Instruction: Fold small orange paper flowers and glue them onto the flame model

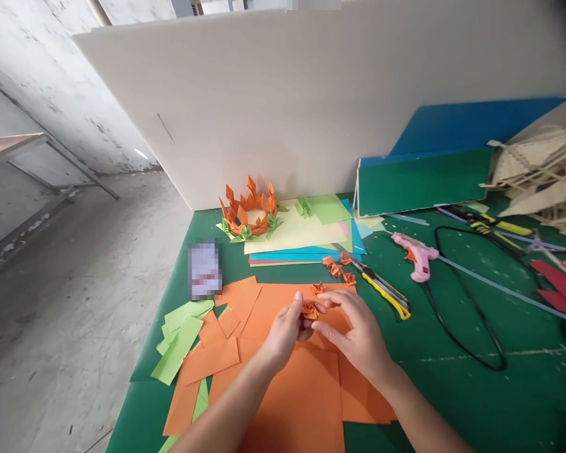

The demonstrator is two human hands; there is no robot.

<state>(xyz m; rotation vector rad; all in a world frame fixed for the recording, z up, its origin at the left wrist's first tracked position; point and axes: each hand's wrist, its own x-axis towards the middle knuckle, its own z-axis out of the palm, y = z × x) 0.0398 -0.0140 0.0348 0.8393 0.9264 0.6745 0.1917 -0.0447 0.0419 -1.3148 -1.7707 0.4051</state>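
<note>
Both hands meet over orange paper sheets [302, 390] on a green table [453, 390]. A small folded orange paper rose [310, 309] sits between them. My left hand [285, 333] pinches it from the left, and my right hand [353, 333] pinches it from the right with its fingers curled. Another small orange rose [317, 288] lies just beyond the fingers. Several more roses [337, 267] lie farther back beside a yellow utility knife [382, 289].
An orange paper crown with green leaves [248, 214] stands at the back on stacked coloured sheets [306, 236]. Green paper strips [179, 336] lie left near the table edge. A pink glue gun [417, 255] with a black cord, a green and blue folder [424, 179] and wooden sticks [542, 173] are right.
</note>
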